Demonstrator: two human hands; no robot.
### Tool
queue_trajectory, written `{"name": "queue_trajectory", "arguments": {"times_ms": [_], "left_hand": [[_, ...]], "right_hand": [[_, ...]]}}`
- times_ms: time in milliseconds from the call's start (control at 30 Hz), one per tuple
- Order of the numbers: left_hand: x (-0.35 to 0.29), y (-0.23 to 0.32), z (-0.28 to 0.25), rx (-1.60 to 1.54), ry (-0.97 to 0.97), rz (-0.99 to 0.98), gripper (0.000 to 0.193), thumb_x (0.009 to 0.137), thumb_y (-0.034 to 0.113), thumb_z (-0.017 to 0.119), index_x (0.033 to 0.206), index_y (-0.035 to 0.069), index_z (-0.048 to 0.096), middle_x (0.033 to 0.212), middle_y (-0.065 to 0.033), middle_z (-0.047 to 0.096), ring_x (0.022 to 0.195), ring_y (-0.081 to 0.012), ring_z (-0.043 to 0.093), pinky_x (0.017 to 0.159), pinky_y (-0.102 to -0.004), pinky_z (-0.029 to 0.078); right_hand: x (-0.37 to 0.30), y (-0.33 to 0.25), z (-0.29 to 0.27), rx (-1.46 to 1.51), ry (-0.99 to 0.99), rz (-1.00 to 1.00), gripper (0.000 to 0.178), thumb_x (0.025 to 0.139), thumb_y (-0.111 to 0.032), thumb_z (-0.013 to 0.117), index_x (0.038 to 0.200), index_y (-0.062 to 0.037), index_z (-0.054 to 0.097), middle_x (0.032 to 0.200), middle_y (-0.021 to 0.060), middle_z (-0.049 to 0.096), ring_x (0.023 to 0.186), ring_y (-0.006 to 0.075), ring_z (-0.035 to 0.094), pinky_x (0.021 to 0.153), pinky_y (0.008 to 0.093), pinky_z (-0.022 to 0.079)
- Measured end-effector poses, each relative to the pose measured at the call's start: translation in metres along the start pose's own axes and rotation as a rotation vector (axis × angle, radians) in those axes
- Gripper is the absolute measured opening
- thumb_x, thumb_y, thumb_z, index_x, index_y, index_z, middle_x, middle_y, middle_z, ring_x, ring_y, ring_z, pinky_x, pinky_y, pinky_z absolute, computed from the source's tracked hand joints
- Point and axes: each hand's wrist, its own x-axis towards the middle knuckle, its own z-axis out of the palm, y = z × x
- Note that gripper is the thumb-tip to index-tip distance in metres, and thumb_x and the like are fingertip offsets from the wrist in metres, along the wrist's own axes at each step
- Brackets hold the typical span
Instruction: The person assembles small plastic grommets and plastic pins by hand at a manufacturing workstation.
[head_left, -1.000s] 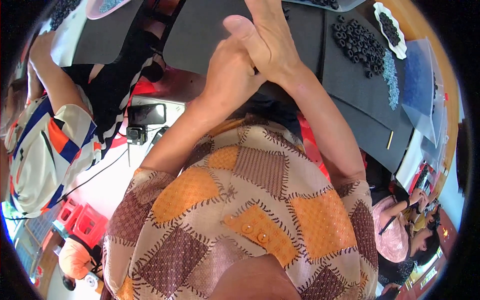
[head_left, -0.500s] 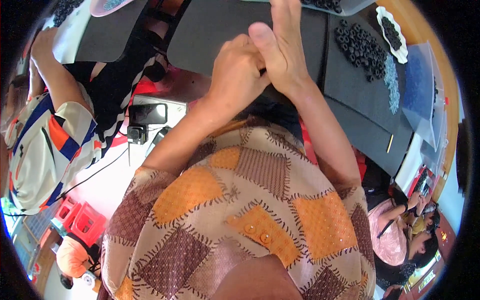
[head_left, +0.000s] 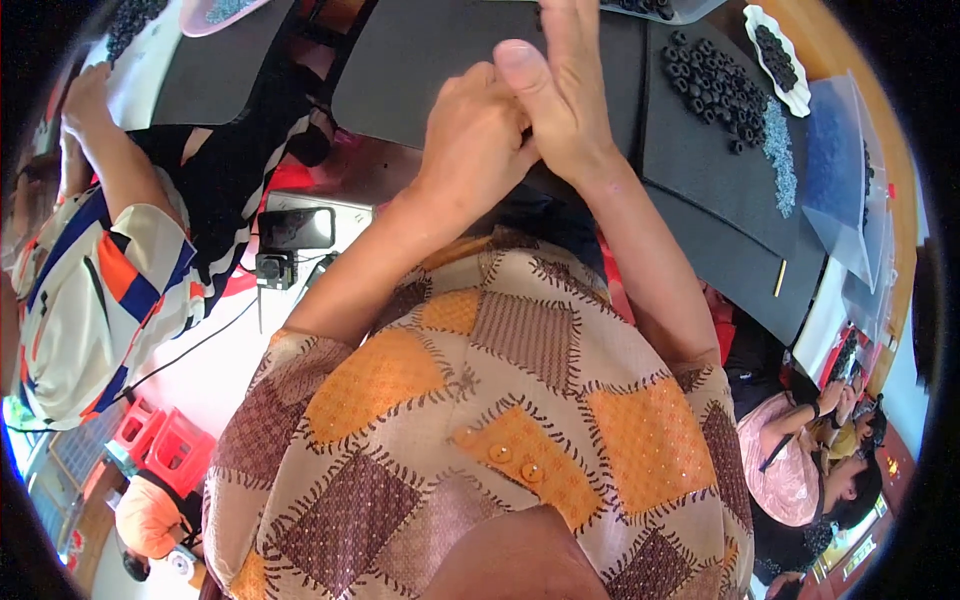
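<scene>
My left hand (head_left: 468, 140) is closed, its fingers curled and pressed against the palm side of my right hand (head_left: 568, 115). Whatever the curled fingers hold, if anything, is hidden behind the right thumb. My right hand is upright with its fingers stretched out and its thumb raised, and the fingertips run out of the top of the view. Both hands are above the near part of a dark table mat (head_left: 400, 75). To their right on the mat lie a heap of black ring-shaped beads (head_left: 712, 90) and a strip of small light blue beads (head_left: 778, 155).
A white scalloped dish (head_left: 793, 90) of black beads and a clear plastic bin (head_left: 845, 180) stand at the right. A thin yellow stick (head_left: 780, 278) lies near the mat's edge. A phone (head_left: 296, 228) lies left of my forearm. Other people sit at both sides.
Both hands keep nearly the same pose against each other. The view has shifted slightly, and the person at the left has moved a hand a little.
</scene>
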Motion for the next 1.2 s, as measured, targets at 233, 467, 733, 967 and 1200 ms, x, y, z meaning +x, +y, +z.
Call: {"name": "queue_trajectory", "arguments": {"times_ms": [233,467,733,967,1200], "left_hand": [[0.007,-0.006,-0.013,-0.155,-0.1,0.115,0.019,0.074,0.014,0.077,0.089,0.004,0.07,0.089,-0.0071,0.068,0.085,-0.0259,0.062,0.079,-0.0362,0.05],[0.017,-0.008,-0.015,-1.478,-0.319,-0.542,0.021,0.089,0.014,0.072,0.105,0.001,0.07,0.102,-0.0048,0.069,0.094,-0.0126,0.063,0.089,-0.0303,0.052],[0.008,-0.003,-0.005,-1.616,-0.353,-0.619,0.019,0.091,0.014,0.068,0.107,0.003,0.069,0.103,-0.0064,0.07,0.097,-0.0164,0.067,0.091,-0.0314,0.054],[0.009,-0.001,-0.006,-1.546,-0.401,-0.607,0.02,0.09,0.014,0.069,0.107,0.003,0.069,0.099,-0.0047,0.069,0.095,-0.0146,0.067,0.089,-0.0297,0.055],[0.009,0.002,-0.004,-1.574,-0.434,-0.67,0.021,0.089,0.016,0.071,0.105,0.003,0.069,0.099,-0.0047,0.069,0.091,-0.0131,0.067,0.087,-0.0279,0.055]], "right_hand": [[-0.02,-0.005,-0.053,0.161,0.221,0.189,0.042,0.092,-0.005,0.06,0.132,-0.0021,0.049,0.132,0.0119,0.054,0.107,0.0176,0.06,0.09,0.0263,0.046],[-0.051,-0.02,-0.057,0.127,0.101,0.203,0.038,0.077,-0.007,0.079,0.113,-0.0028,0.066,0.102,0.0075,0.068,0.088,0.0165,0.066,0.078,0.0278,0.053],[-0.045,-0.023,-0.059,0.035,0.009,0.24,0.034,0.074,-0.001,0.077,0.107,-0.0099,0.073,0.091,0.0051,0.066,0.08,0.0131,0.064,0.071,0.0247,0.052],[-0.044,-0.021,-0.069,-0.031,-0.077,0.226,0.036,0.073,-0.003,0.078,0.107,-0.0099,0.073,0.09,0.0033,0.065,0.077,0.0121,0.063,0.068,0.0249,0.052],[-0.047,-0.027,-0.067,0.05,0.012,0.374,0.03,0.07,-0.002,0.079,0.098,-0.0067,0.073,0.084,0.0034,0.064,0.07,0.0114,0.061,0.064,0.0239,0.05]]}}
